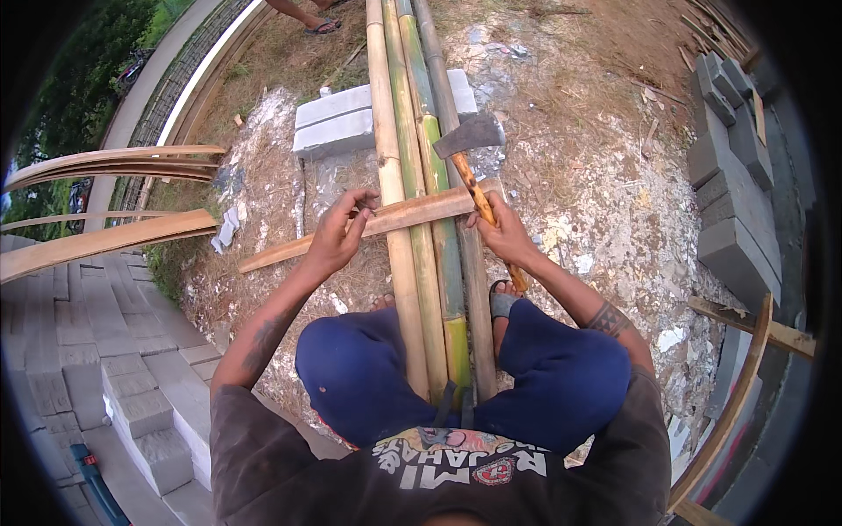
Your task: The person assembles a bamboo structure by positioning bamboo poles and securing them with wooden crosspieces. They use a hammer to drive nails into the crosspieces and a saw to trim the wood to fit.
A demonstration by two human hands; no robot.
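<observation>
My right hand (507, 232) is closed around the wooden handle of a hatchet (471, 136), whose broad dark blade points away from me. A wooden board (412, 215) lies crosswise over several bamboo poles (427, 167), its right end beside my right hand. My left hand (338, 235) is at the board, left of the poles, with its fingers curled toward the thumb. Anything small between those fingertips is hidden. The poles run lengthwise from between my knees to the far edge of view.
Grey blocks (335, 123) prop the poles farther off. More blocks are stacked at the right (737, 210) and lower left (145, 421). Curved wooden strips (114, 241) jut in from the left. A curved timber (737, 394) stands at the right. Another person's foot (323, 26) shows at the top.
</observation>
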